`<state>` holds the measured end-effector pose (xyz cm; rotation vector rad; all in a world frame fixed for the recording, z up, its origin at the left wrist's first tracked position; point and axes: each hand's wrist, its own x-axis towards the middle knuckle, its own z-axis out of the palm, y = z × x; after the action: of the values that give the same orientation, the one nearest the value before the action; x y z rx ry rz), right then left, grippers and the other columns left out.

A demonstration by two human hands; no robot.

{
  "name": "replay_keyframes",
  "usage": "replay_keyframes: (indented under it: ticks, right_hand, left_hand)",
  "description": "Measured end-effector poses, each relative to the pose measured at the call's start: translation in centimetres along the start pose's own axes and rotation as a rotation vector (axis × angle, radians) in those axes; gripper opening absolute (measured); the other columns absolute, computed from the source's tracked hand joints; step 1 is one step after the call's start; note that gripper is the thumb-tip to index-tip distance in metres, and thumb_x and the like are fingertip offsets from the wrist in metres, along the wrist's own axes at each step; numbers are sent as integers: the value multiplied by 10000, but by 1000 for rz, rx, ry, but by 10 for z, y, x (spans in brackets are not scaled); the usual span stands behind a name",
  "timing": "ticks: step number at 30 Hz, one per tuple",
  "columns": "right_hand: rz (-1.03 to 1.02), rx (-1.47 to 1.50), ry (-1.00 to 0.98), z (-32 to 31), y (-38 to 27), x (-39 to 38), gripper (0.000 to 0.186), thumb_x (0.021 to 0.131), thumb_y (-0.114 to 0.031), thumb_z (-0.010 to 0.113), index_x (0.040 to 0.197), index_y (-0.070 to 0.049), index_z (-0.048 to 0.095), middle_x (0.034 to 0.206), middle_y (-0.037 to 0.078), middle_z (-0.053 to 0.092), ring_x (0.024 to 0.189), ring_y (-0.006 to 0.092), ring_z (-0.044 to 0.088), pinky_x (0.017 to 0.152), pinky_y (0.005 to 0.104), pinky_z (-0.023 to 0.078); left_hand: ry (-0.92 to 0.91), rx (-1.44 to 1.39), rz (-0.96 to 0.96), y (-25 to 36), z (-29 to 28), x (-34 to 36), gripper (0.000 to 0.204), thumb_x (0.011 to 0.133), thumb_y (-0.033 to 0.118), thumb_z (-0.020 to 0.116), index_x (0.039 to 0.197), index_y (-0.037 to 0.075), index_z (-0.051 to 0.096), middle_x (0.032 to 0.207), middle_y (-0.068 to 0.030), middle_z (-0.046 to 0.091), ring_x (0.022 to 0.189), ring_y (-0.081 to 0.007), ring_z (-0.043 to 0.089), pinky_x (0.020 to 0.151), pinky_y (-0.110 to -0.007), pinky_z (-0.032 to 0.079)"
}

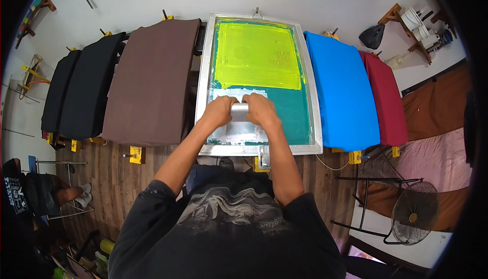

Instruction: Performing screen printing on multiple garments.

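Near the centre of the frame, a person's left hand (218, 112) and right hand (262, 110) sit side by side, fingers curled around a silver squeegee (240, 108) over the lower half of a metal-framed screen (204, 75). A bright yellow-green area (254, 45) fills the screen's upper half; teal mesh (291, 111) shows below it. Beside the screen lie brown cloth (152, 80) and black cloth (91, 83) at left, blue cloth (343, 91) and dark red cloth (385, 98) at right. A round fan (414, 213) stands at lower right.
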<state>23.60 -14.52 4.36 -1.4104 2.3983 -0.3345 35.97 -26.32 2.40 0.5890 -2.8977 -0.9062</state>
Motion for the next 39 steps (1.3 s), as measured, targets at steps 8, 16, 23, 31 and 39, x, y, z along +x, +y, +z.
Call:
replay_keyframes:
  ticks: [8,16,23,31,39]
  right_hand:
    - [-58,125,80,29,-8,-83,371,651,68,667,996,-59,625,982,138,584,958,365,565,819,451,493]
    - [-59,22,-88,-2,-9,-18,319,691,-20,666,997,-106,684,945,152,656,927,368,638,791,462,522]
    - [-13,26,51,16,4,-1,349,705,16,659,1028,-116,657,1029,133,635,992,343,621,798,448,530]
    - [-70,149,153,35,-19,-91,240,715,23,640,946,-44,652,961,144,615,933,348,608,756,453,525]
    - [-43,56,31,8,-11,8,291,670,-38,688,954,-96,712,903,147,691,908,349,668,762,446,533]
  left_hand:
    - [61,-107,6,25,31,-81,442,686,-70,646,1111,50,662,1052,-174,657,932,-370,648,817,-428,534]
    - [-58,-52,13,-1,-1,-24,389,680,-64,596,1046,31,689,866,-246,672,850,-410,659,793,-451,532]
    - [53,40,146,-6,2,-4,414,666,-79,610,1052,42,697,899,-230,663,862,-411,646,793,-459,531]
    - [-27,-96,49,29,12,-86,479,672,-93,608,1127,49,656,1047,-206,644,948,-407,630,831,-454,518]
    - [-72,21,16,-10,-21,-7,385,715,8,644,1096,57,678,930,-238,675,905,-414,653,803,-464,529]
